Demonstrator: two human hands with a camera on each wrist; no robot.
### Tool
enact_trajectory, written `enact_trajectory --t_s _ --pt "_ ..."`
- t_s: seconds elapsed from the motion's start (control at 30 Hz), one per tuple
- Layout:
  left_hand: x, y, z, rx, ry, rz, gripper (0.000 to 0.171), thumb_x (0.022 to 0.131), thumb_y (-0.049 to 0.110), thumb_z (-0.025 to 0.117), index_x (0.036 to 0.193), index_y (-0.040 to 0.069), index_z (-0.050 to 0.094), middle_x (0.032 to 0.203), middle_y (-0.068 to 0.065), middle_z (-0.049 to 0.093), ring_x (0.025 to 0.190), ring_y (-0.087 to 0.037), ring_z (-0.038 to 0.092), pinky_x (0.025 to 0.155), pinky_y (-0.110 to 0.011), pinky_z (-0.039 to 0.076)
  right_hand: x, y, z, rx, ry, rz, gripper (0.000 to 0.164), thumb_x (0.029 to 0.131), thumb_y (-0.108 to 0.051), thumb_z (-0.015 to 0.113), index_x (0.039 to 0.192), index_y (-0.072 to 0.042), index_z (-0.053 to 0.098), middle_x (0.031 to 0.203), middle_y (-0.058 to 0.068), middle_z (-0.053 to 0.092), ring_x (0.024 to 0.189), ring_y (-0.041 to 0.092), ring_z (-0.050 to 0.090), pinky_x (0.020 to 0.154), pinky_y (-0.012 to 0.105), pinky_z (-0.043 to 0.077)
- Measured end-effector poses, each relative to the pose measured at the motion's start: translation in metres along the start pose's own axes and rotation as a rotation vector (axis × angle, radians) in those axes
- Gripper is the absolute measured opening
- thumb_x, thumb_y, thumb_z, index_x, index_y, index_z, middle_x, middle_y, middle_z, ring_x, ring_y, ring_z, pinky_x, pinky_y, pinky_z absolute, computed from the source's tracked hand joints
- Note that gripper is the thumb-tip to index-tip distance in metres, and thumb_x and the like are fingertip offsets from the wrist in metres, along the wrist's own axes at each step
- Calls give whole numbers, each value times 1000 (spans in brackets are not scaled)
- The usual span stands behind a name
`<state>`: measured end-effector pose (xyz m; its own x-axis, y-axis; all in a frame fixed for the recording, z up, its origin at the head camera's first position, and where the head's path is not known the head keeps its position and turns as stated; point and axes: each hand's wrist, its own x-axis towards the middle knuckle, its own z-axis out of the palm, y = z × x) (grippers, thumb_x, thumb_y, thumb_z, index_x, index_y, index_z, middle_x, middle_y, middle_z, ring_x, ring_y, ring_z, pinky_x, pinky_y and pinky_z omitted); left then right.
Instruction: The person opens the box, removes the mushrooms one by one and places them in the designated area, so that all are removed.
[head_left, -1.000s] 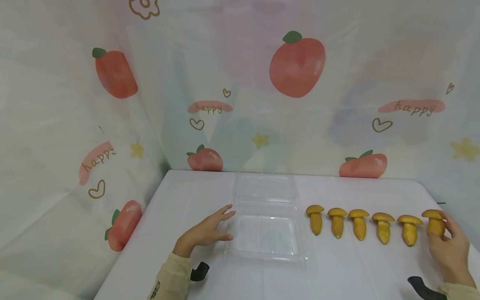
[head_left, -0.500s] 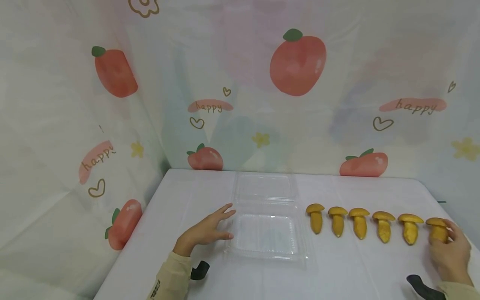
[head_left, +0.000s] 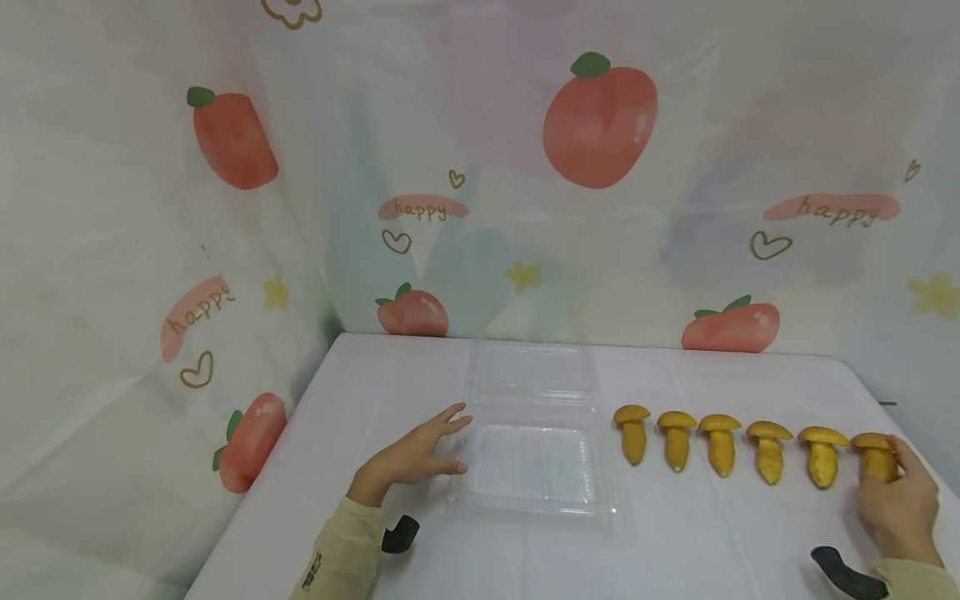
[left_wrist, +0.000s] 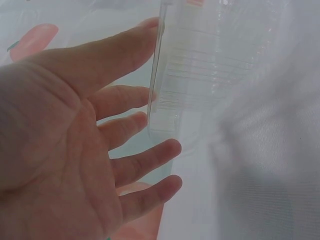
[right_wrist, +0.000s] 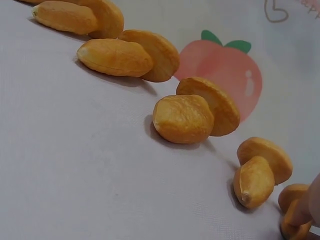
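Observation:
My left hand (head_left: 405, 454) has its fingers spread at the left side of a clear plastic clamshell box (head_left: 534, 462), whose lid (head_left: 531, 371) lies folded back behind it. In the left wrist view the thumb and index finger touch or nearly touch the box's edge (left_wrist: 156, 75). At the right end of a row of yellow mushrooms, my right hand (head_left: 902, 504) pinches the last mushroom (head_left: 877, 460) by its stem, thumb and fingers on either side. Its cap points away from me. The right wrist view shows only part of this mushroom (right_wrist: 295, 197) and a finger.
Several more yellow mushrooms, including the leftmost mushroom (head_left: 633, 433) and one beside my hand (head_left: 822, 457), lie in a row right of the box. White cloth covers the table (head_left: 675, 550). A patterned curtain (head_left: 480, 150) stands behind and to the left.
My right hand has moved slightly right and toward me with the mushroom, then stayed about still. The left hand has kept its place by the box.

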<state>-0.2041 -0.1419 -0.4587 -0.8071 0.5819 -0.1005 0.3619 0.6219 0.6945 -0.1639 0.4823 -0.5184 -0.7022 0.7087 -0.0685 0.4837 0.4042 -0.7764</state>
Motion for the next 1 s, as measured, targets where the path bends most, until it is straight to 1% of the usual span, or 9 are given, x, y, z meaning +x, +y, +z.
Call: enact_trajectory --t_s 0.1,0.23,0.43,0.53,0.67,0.73,0.83,0.93,1.0 --pt "2 0 -1 -6 0 3 76 93 23 74 156 3 36 170 -14 18 156 -39 21 122 -62 26 -1 -2 0 1 14 2 72 96 -1 35 163 -13 11 168 25 13 157 40 14 129 50 14" --pt "1 1 -1 -11 -2 -2 77 93 23 74 156 3 35 170 -16 18 156 -40 21 122 -63 25 -1 -4 0 -11 21 15 70 98 -5 36 162 -7 10 166 29 12 156 44 13 129 53 13" --pt "0 3 -1 -18 0 -11 76 93 23 74 157 5 36 170 -14 18 156 -40 21 121 -64 25 1 -5 2 -18 -17 95 70 102 -13 36 162 -4 2 167 30 6 155 47 13 126 58 18" --pt "-1 3 -1 -16 1 -13 76 93 23 74 157 6 36 170 -13 18 156 -39 21 122 -63 25 1 -5 -1 -32 -22 84 71 102 -18 36 161 -1 0 167 30 3 155 47 9 126 60 15" --pt "-2 4 0 -13 6 -3 76 93 22 74 156 4 36 170 -15 19 156 -40 22 121 -64 26 -2 -10 -7 -49 -7 50 72 103 -23 36 160 2 1 167 30 1 155 48 6 126 62 11" --pt "-2 4 0 -10 6 -1 77 93 22 74 156 3 36 170 -15 19 155 -40 23 121 -64 26 -5 -14 -9 -39 7 41 71 103 -24 36 161 1 2 167 30 1 155 49 4 126 63 10" --pt "-1 4 0 -6 4 1 77 93 23 74 156 3 36 170 -16 19 155 -41 23 121 -63 26 -9 -22 -11 4 51 22 72 100 -22 37 162 -2 4 167 31 4 155 48 6 126 62 12" --pt "-1 3 0 -4 6 5 77 93 23 74 156 2 36 169 -17 19 155 -41 23 121 -64 27 -13 -30 -11 81 114 19 73 98 -20 38 163 -8 7 167 28 7 156 43 8 128 58 12" --pt "-2 3 0 2 7 4 77 93 24 75 156 3 36 170 -16 19 155 -40 23 121 -63 27 -17 -39 -11 121 146 27 71 98 -20 38 163 -13 10 169 23 8 157 39 10 129 54 13"
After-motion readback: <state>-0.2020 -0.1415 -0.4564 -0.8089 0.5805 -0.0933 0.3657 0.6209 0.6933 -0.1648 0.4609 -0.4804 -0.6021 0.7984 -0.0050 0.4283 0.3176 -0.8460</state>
